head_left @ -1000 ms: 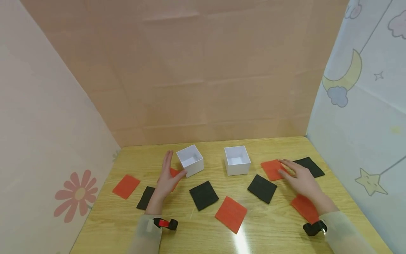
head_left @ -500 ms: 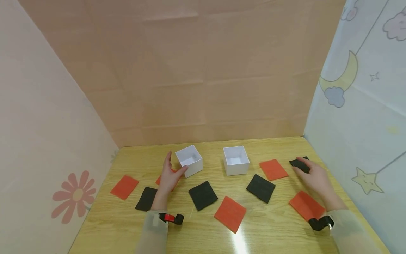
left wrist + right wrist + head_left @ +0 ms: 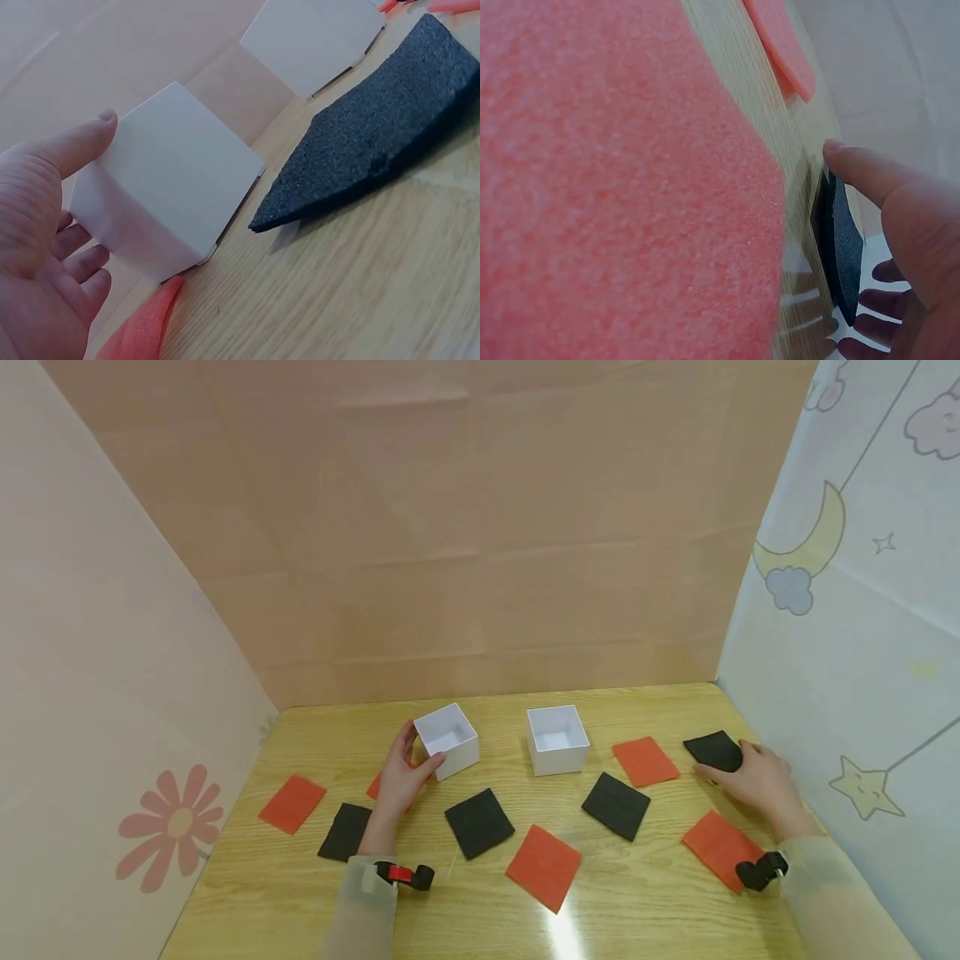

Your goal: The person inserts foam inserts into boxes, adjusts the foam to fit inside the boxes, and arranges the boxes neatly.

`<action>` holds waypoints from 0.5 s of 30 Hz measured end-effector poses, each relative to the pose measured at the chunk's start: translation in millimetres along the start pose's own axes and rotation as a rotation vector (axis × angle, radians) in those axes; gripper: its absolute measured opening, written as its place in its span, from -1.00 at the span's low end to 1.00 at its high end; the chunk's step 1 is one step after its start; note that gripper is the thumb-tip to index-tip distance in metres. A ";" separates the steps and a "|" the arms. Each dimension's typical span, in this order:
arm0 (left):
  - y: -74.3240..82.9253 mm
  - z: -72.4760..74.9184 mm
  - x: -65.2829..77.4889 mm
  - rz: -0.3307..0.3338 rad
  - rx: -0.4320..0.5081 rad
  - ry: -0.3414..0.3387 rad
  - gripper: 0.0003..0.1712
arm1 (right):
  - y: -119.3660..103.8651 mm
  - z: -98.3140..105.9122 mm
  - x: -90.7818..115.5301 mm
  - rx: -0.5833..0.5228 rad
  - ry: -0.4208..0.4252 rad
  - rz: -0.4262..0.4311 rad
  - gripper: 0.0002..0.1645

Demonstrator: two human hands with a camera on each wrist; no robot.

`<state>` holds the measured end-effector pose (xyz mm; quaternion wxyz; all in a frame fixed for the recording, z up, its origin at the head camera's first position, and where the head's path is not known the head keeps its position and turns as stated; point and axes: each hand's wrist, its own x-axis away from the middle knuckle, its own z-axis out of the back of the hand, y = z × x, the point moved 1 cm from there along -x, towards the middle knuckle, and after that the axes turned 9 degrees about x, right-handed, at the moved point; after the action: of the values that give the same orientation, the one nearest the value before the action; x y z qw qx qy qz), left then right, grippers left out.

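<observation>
Two hands (image 3: 397, 783) (image 3: 761, 781): left holding a white box (image 3: 460, 758), right wide around a black square (image 3: 712, 750)

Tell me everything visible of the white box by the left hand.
The white box is square and open-topped, its thin, smooth walls looking like plastic, with a stepped edge along the base. It stands upright on the wooden table, turned askew to the back edge. The left hand curves about its left side, thumb at the front; whether it grips is unclear.

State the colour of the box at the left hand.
White; the box shows best in the head view.
</observation>
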<state>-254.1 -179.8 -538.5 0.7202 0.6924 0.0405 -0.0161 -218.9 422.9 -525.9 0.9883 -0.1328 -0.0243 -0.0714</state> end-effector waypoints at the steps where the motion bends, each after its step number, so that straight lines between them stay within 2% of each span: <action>1: 0.1 0.2 -0.1 0.001 -0.001 -0.002 0.17 | 0.5 -0.2 -1.4 0.006 -0.015 -0.007 0.53; 5: -0.6 0.8 -1.4 0.001 -0.005 -0.008 0.16 | 1.9 -1.5 -7.3 0.022 -0.043 -0.034 0.59; 15: -3.8 -1.0 -3.3 -0.011 0.052 -0.065 0.09 | 4.7 -1.5 -12.8 0.078 -0.020 -0.076 0.58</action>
<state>-257.7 -179.1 -542.0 0.7029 0.7096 0.0205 -0.0434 -230.9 428.7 -529.5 0.9890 -0.0940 -0.0418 -0.1065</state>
